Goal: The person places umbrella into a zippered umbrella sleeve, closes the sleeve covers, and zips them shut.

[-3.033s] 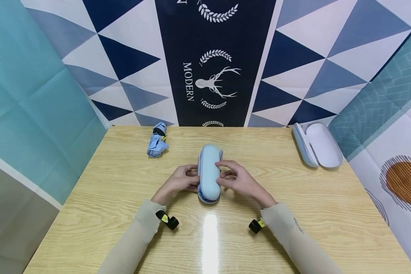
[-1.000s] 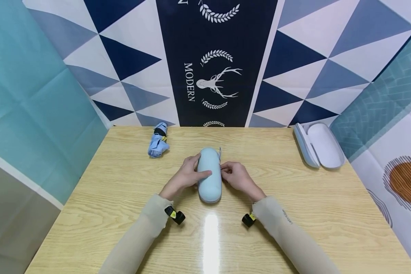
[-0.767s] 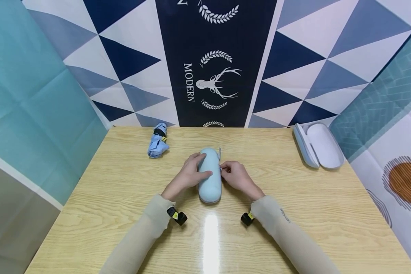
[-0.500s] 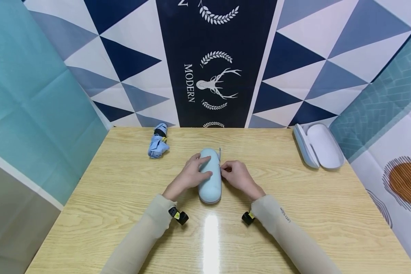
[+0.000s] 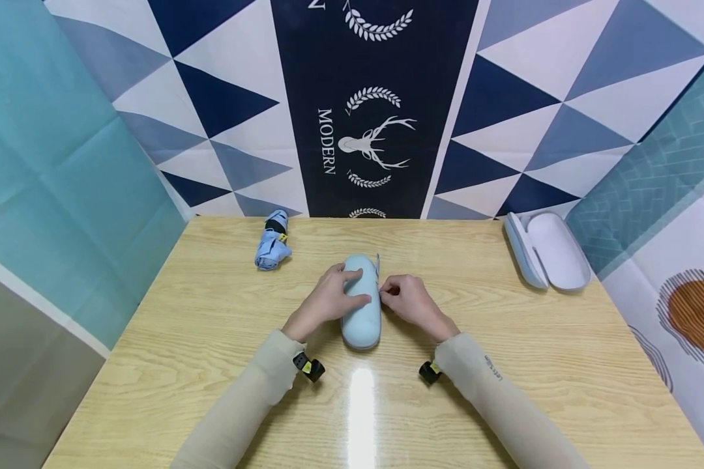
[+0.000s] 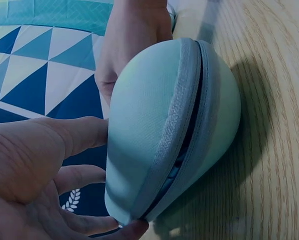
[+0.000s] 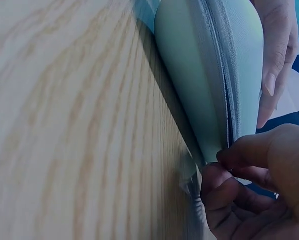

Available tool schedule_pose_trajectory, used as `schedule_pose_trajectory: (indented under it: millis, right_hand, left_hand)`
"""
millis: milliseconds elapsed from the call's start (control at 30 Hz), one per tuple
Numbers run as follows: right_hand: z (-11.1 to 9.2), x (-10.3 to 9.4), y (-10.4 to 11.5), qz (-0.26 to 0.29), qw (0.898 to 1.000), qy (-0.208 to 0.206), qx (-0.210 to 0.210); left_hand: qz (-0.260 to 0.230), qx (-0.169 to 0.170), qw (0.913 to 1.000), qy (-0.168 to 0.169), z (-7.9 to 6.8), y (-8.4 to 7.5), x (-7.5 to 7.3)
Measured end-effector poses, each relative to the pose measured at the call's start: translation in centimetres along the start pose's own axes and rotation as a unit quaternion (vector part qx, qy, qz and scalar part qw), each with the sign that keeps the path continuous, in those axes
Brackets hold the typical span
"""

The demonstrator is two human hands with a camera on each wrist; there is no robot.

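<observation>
From the head view, the light-blue case (image 5: 362, 329) lies mid-worktop (image 5: 211, 365), the left hand (image 5: 330, 296) spread over it, presumably bracing it, while the right hand (image 5: 409, 299) pinches at its right side. From the left wrist, the zip seam (image 6: 175, 130) gapes, fingers spread against the shell. From the right wrist, thumb and finger pinch low at the seam, likely on a hidden zip pull

Apparently blue contents (image 6: 168, 181) of case (image 6: 139, 110), mostly hidden
</observation>
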State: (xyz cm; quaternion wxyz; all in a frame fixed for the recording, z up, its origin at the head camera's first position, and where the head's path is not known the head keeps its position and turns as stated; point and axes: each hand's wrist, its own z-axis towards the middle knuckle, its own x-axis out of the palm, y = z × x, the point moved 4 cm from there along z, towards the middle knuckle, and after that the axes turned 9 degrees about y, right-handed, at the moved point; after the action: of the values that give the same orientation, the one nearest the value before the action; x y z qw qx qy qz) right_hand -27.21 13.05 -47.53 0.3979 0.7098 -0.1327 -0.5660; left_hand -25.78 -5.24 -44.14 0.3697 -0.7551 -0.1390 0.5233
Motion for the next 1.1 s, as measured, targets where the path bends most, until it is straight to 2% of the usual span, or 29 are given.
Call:
schedule_pose_trajectory:
  millis: [367,1100]
  right_hand:
    - [-0.7,0.1,0.4,0.001,1.0,0.027,-0.01]
    - [-2.4,0.3,0.6,0.005,0.998,0.054,-0.026]
  left_hand:
    - [-0.007,-0.015,0.9999,-0.002,0.1,0.3,-0.1]
    - [-0.015,-0.017,0.9997,-0.005,0.0,0.3,-0.1]
